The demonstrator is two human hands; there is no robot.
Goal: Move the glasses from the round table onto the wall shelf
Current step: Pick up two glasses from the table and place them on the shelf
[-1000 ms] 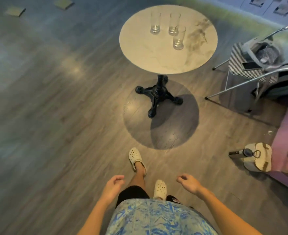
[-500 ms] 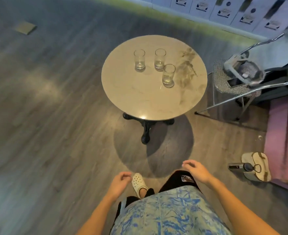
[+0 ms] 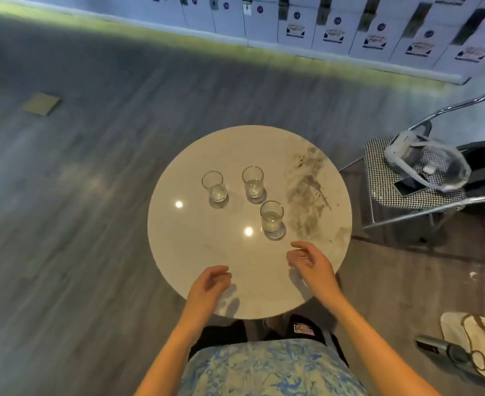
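Observation:
Three clear glasses stand upright on the round marble table (image 3: 195, 241): the left glass (image 3: 214, 186), the back glass (image 3: 253, 181) and the nearest glass (image 3: 272, 216). My left hand (image 3: 208, 287) hovers over the table's near edge, fingers loosely curled and apart, holding nothing. My right hand (image 3: 311, 262) is above the table just below and right of the nearest glass, fingers spread, empty. No wall shelf is in view.
A chrome-framed chair (image 3: 406, 201) with a checked seat carries a headset and a phone at the right. A bag and a dark handle lie on the floor (image 3: 464, 350) at bottom right. White lockers (image 3: 335, 27) line the far wall. A flat square pad (image 3: 42, 103) lies on the floor at left.
I have walked up to the table, which now fills the middle of the view. Both hands have risen from beside my legs to over the tabletop.

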